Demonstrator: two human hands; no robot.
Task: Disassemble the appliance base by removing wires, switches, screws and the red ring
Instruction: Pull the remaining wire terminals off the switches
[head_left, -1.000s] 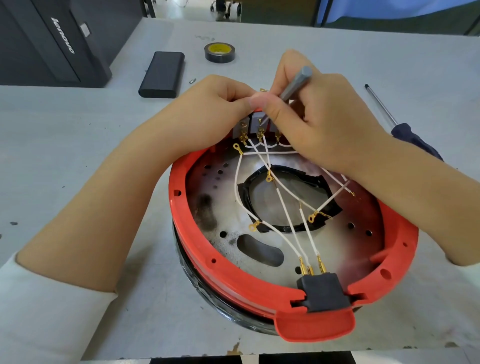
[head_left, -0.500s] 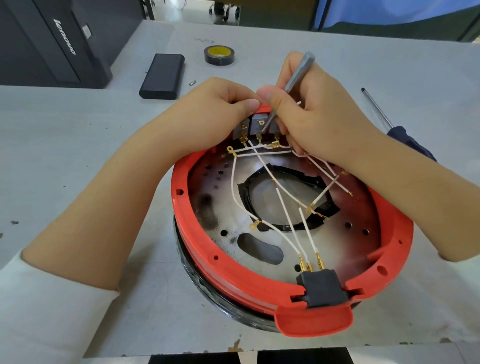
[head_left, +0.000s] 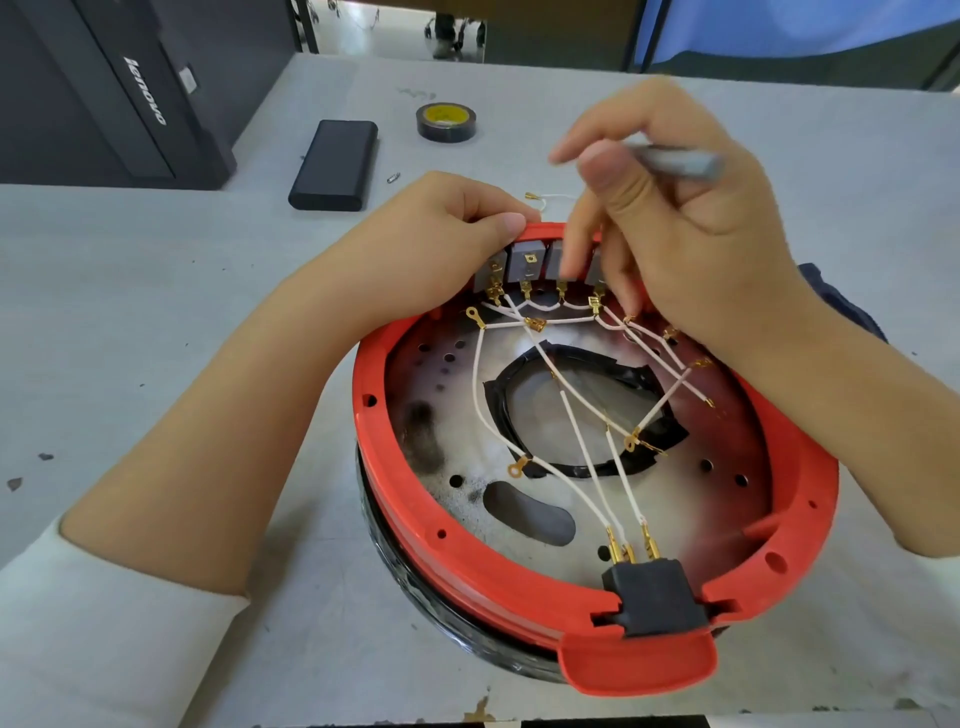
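The round appliance base lies open side up, its red ring (head_left: 415, 509) around a scorched metal plate (head_left: 691, 499). White wires (head_left: 582, 441) with gold terminals cross the plate from a black plug block (head_left: 655, 597) at the near edge to a row of grey switches (head_left: 524, 262) at the far rim. My left hand (head_left: 447, 244) grips the far rim beside the switches. My right hand (head_left: 670, 234) holds a grey metal tool (head_left: 675, 161) in its palm, and two of its fingers reach down onto the switches.
On the grey table behind the base lie a black power bank (head_left: 335, 163), a roll of black tape (head_left: 447, 122), a small screw (head_left: 393, 177) and a loose white wire (head_left: 550, 198). A dark computer tower (head_left: 119, 88) stands at the far left. A blue-handled screwdriver (head_left: 831, 301) lies under my right wrist.
My right hand has lifted the tool's tip off the switches and tucked the tool sideways in its palm, with fingers now reaching down to the switches. My left hand stays on the rim.
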